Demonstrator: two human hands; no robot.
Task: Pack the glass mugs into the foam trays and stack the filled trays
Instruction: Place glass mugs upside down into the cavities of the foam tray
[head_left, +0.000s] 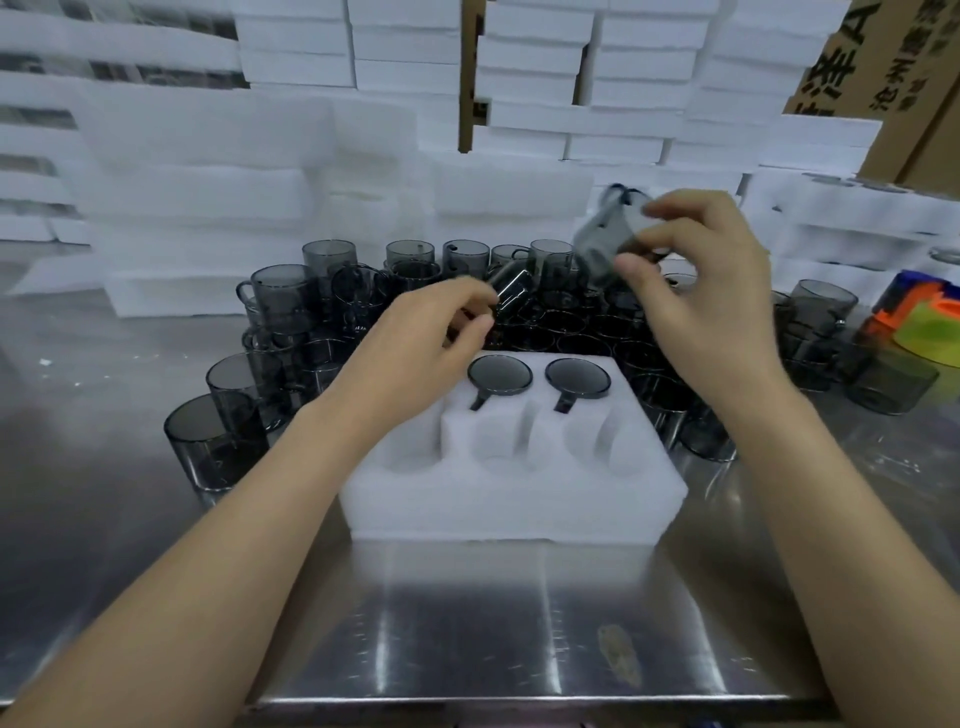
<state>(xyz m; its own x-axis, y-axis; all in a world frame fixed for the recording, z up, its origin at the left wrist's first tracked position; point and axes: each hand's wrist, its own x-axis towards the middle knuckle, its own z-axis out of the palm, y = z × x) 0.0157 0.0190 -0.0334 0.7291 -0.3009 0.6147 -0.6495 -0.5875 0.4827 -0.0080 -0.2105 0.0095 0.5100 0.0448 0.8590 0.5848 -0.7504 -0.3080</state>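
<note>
Nearest: bare steel table (467, 639), shiny, with a brownish smear near the front edge.

Next, flat on it between the two forearms: foam tray (509, 504), long side across the view. Near row of three pockets showing bare foam. In the far row, two packed mugs (500, 376), side by side in the middle and right pockets. Axes upright, dark round faces up, handles in slots pointing toward the near side. Mouth or base up: cannot tell. Far-left pocket hidden under the left hand (415, 348).

Hands apart, each on its own mug, both above the tray's far edge. Left hand low, thumb and fingers pinching the left mug (511, 288) by its near end. Mug tilted, long axis slanting up and away to the right, blurred. Right hand (698, 280) higher, fingers and thumb curled round the right mug (605, 241). Also tilted, long axis on a slant, handle uppermost at the far left. Too blurred to tell which end is the mouth.

Beyond: loose mugs (283, 296), smoky grey, crowded round the tray's left, far and right sides, most upright, some stacked. At the right edge, a bright orange, blue and yellow-green thing (919, 322), blurred.

Farthest: foam stacks (197, 197) walled up behind, and cardboard boxes (883, 78) at the upper right.
</note>
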